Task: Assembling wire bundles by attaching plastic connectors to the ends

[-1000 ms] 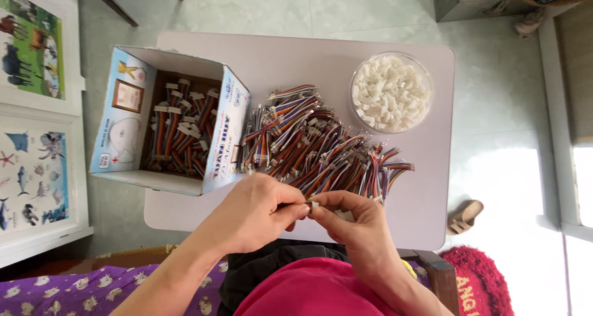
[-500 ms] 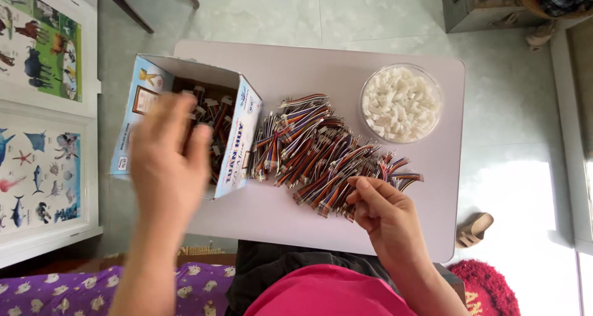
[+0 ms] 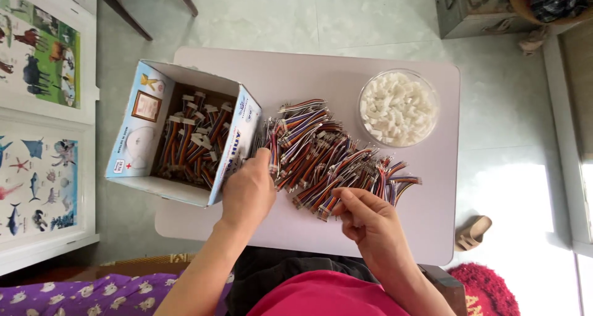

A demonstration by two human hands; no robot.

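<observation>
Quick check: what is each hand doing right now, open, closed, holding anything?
Left hand: fingers closed on a cable at the left edge of the pile of multicoloured ribbon cables.
Right hand: fingers curled, touching the pile's near edge; a grip cannot be told.

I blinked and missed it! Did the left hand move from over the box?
Yes. The left hand has come off the cardboard box toward the body, and now touches the pile of coloured wires.
</observation>
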